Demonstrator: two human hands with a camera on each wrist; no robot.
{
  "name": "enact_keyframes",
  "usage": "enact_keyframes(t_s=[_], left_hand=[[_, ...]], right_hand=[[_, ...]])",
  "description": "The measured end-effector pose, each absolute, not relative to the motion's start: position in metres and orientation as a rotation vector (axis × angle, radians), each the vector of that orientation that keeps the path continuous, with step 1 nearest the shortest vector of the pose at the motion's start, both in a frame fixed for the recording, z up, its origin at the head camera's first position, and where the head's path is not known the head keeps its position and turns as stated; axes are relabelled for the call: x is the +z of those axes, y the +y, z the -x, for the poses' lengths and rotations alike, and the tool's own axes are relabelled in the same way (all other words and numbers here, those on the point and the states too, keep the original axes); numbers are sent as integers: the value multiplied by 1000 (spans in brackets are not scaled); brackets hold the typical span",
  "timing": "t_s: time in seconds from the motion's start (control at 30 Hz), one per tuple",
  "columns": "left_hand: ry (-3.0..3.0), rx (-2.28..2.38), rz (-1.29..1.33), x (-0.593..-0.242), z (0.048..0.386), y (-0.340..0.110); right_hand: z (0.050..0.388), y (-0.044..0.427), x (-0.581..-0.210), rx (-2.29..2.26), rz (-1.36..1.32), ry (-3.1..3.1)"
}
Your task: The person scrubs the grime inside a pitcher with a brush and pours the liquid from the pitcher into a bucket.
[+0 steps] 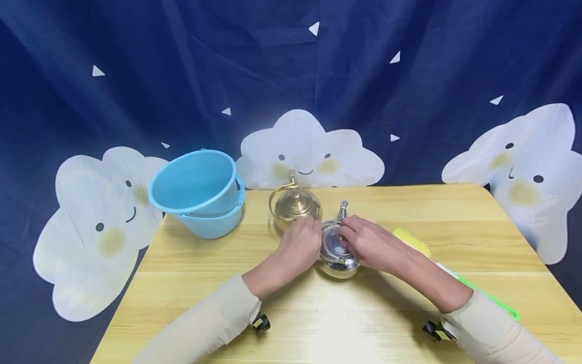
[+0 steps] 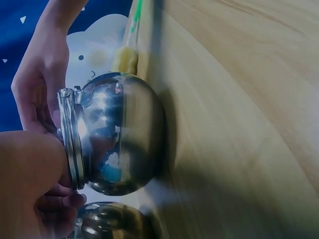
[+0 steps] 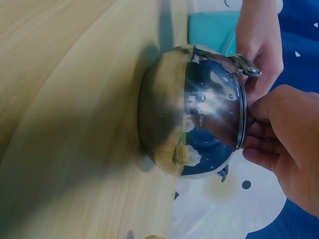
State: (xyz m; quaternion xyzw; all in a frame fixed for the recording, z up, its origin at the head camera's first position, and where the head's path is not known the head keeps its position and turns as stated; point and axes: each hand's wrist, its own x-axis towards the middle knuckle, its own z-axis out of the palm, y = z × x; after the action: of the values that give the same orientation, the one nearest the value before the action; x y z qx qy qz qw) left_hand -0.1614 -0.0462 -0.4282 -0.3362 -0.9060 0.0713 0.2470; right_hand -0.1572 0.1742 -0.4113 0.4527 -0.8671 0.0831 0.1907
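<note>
One silver teapot stands upright on the wooden table, right between the left hand and the right hand. From the head view, its spout points to 12 o'clock, so its long line runs away from the person. The right hand reaches in near 2 o'clock, and its thumb and fingers pinch the middle of the lid. The left hand sits at 9 o'clock, its fingers curled at the pot's top edge. It looks like it holds the silver teapot there, but the finger tips are hidden, so that is only a fair guess. The right hand is nearer to the lid's middle. A gold teapot stands between 10 and 11 o'clock, just past the left hand. Two blue buckets, one inside the other, are near 10 o'clock. A yellow brush lies at 3 o'clock, its green handle pointing to 4.
</note>
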Motion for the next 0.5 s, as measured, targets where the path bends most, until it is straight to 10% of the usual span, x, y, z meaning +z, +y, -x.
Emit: enact_keyframes(t_s=[0.5], left_hand=[[-2511, 282, 943, -429, 158, -64]], right_hand=[[149, 166, -412, 230, -1292, -2421]])
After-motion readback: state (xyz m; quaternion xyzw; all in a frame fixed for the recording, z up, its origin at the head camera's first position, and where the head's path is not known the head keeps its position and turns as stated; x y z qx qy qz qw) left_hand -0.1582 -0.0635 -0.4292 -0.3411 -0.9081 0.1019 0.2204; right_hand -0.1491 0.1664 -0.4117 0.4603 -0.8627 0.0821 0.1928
